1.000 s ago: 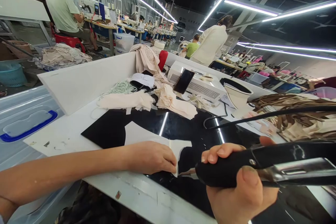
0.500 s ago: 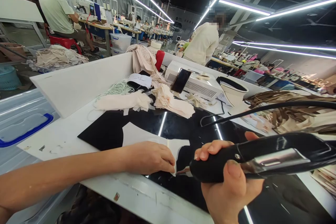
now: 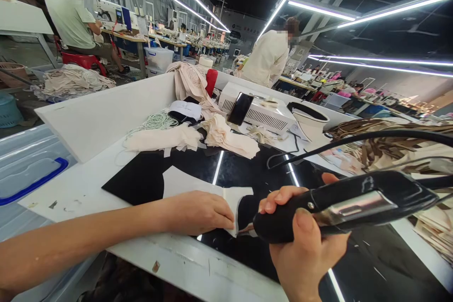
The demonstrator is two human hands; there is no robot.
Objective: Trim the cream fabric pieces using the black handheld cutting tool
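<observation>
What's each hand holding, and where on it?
Right hand grips the black corded tool around its front barrel. Left hand holds nothing, pressing flat on the white fabric piece.

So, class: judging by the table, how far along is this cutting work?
Done: beige cut pieces lie stacked further back. In hand: the left hand pins a white pattern on black fabric while the right hand holds the black cutter at its edge. Left: most of that outline looks uncut.

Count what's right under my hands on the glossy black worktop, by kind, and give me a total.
Black corded hand tool, in right hand: 1
White fabric piece, pressed by left hand: 1
Black fabric piece: 1
Total: 3
</observation>
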